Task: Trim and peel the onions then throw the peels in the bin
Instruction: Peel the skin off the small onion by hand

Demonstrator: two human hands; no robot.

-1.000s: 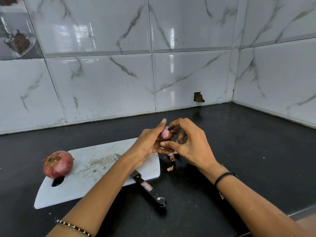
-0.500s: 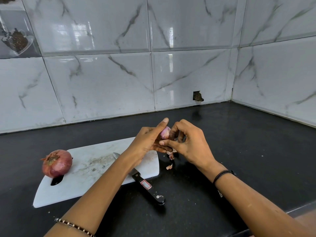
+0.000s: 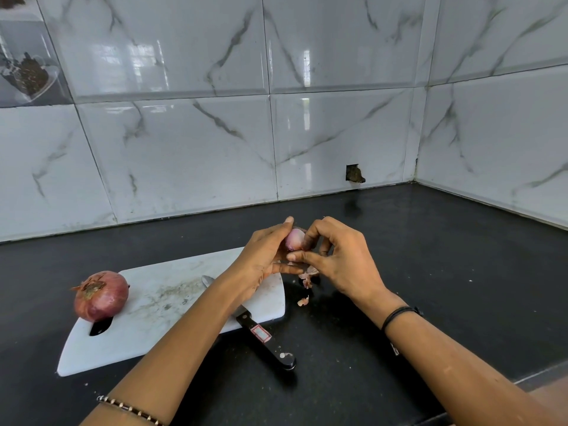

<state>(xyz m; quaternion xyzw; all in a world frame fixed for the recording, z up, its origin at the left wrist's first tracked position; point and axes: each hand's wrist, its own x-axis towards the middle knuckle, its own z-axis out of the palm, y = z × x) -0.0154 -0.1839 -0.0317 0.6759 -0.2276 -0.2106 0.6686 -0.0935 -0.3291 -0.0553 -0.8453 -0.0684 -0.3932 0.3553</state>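
Note:
A small pale-pink onion [image 3: 294,239] is held above the black counter between both hands. My left hand [image 3: 261,259] grips it from the left with fingers curled round it. My right hand [image 3: 338,259] pinches its skin from the right with thumb and fingertips. Loose peel scraps [image 3: 305,282] lie on the counter under the hands, one more peel scrap [image 3: 302,301] a little nearer. A large unpeeled red onion [image 3: 101,295] sits on the left end of the white cutting board [image 3: 159,327]. A black-handled knife [image 3: 264,338] lies across the board's right part, its blade partly hidden by my left forearm.
The black counter [image 3: 430,272] runs to a corner of white marble wall tiles [image 3: 184,149] behind and to the right. A small broken hole [image 3: 355,173] shows in the tile near the corner. The counter's front edge [image 3: 538,376] is at the lower right.
The hands have stayed over the same spot, with the fingers shifting slightly on the small onion. The camera view has tilted a little.

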